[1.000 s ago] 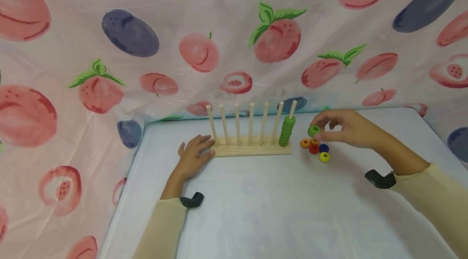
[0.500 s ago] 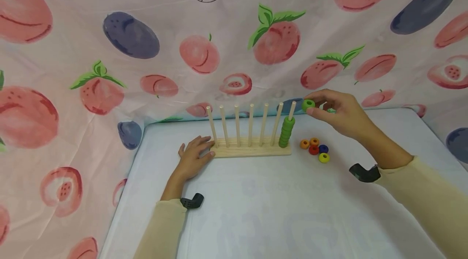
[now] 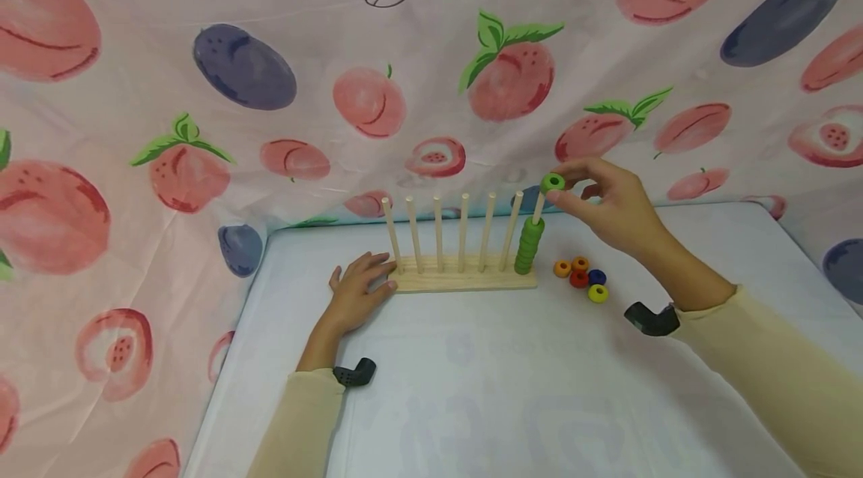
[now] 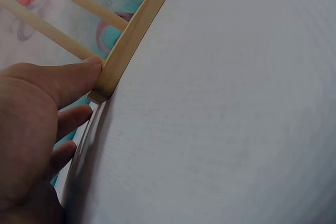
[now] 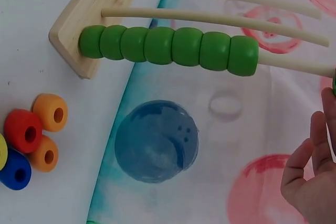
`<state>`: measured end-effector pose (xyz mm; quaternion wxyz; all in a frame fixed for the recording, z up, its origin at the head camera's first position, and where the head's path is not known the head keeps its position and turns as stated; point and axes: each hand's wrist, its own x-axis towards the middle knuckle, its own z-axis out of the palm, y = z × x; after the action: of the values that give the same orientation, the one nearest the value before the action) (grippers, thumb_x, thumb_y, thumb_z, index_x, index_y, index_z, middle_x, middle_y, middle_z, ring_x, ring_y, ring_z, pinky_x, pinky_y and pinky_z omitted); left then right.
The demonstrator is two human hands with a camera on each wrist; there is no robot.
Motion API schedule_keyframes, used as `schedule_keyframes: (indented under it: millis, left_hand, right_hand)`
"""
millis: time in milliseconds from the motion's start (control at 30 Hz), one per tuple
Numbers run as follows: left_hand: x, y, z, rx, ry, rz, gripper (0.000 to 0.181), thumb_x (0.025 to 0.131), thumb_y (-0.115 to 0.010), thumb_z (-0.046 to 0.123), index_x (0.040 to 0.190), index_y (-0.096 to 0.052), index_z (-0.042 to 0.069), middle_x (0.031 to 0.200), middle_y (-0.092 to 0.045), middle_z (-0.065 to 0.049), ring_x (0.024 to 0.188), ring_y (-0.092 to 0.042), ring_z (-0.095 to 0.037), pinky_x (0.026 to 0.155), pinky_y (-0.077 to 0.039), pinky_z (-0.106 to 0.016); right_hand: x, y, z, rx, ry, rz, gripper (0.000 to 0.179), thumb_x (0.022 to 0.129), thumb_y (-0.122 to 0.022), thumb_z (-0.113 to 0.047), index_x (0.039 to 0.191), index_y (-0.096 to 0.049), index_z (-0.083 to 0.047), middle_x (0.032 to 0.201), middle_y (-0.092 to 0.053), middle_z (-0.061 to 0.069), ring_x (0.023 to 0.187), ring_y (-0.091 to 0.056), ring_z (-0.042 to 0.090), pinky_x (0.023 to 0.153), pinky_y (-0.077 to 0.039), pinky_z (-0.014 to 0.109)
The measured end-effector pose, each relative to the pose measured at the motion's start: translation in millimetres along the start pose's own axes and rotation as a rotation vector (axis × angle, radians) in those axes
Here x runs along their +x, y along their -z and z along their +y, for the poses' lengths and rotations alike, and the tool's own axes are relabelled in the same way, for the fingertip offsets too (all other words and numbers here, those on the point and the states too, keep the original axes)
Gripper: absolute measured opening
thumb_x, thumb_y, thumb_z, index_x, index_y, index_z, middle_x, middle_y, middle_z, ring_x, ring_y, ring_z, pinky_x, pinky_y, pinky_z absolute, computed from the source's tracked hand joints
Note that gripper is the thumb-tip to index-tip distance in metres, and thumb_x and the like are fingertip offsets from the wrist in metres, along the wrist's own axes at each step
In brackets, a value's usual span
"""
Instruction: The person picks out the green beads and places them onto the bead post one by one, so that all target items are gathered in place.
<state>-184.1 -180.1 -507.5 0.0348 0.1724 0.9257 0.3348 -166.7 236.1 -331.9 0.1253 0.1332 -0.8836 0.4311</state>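
Note:
A wooden peg rack (image 3: 465, 282) with several upright pegs stands at the back of the table. Stacked green beads (image 3: 529, 247) fill most of its rightmost peg. My right hand (image 3: 616, 207) pinches one more green bead (image 3: 546, 186) between thumb and fingers, right at that peg's tip. Only a sliver of this bead shows at the edge of the right wrist view. My left hand (image 3: 357, 291) holds the left end of the rack's base, its thumb (image 4: 73, 80) against the wood near the first peg.
To the right of the rack lie two orange beads (image 3: 562, 268), a red bead (image 3: 578, 279), a blue bead (image 3: 597, 278) and a yellow bead (image 3: 598, 294). A fruit-patterned cloth (image 3: 377, 28) hangs close behind the pegs. White covering (image 3: 465, 373) spreads over the table.
My right hand has lifted the green bead from above the loose beads and carried it up and left to the top of the rightmost peg. The left hand has stayed in place.

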Motion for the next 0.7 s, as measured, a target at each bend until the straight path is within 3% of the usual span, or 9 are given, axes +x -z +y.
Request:
schedule_keyframes:
  millis: [267,500,700]
  left_hand:
    - [-0.6,1.1,2.2,0.0,-0.004,0.001,0.045,0.102,-0.062,0.038,0.143,-0.062,0.019,0.159,-0.047,-0.004,0.156,-0.025,-0.033,0.118,0.006,-0.07]
    - [0.3,0.2,1.0,0.0,-0.011,0.007,0.045,0.101,-0.064,0.038,0.142,-0.062,0.019,0.158,-0.048,-0.004,0.155,-0.026,-0.035,0.117,0.004,-0.07]
    - [-0.1,0.6,1.7,-0.004,-0.003,0.005,0.045,0.101,-0.064,0.037,0.142,-0.062,0.02,0.158,-0.048,-0.003,0.156,-0.026,-0.034,0.118,0.005,-0.07]
  right_hand:
    - [2.0,-6,2,-0.007,0.004,-0.012,0.029,0.095,-0.075,-0.027,0.121,-0.069,-0.014,0.111,-0.067,-0.002,0.107,-0.056,0.02,0.086,-0.045,0.021]
    - [3.1,-12,5,-0.019,-0.015,-0.027,0.029,0.094,-0.075,-0.029,0.119,-0.069,-0.014,0.113,-0.067,-0.002,0.105,-0.053,0.01,0.086,-0.045,0.023]
    - [2.5,-15,10,-0.019,-0.069,-0.064,0.032,0.095,-0.074,-0.034,0.12,-0.068,-0.015,0.114,-0.067,-0.003,0.108,-0.054,0.015,0.087,-0.046,0.025]
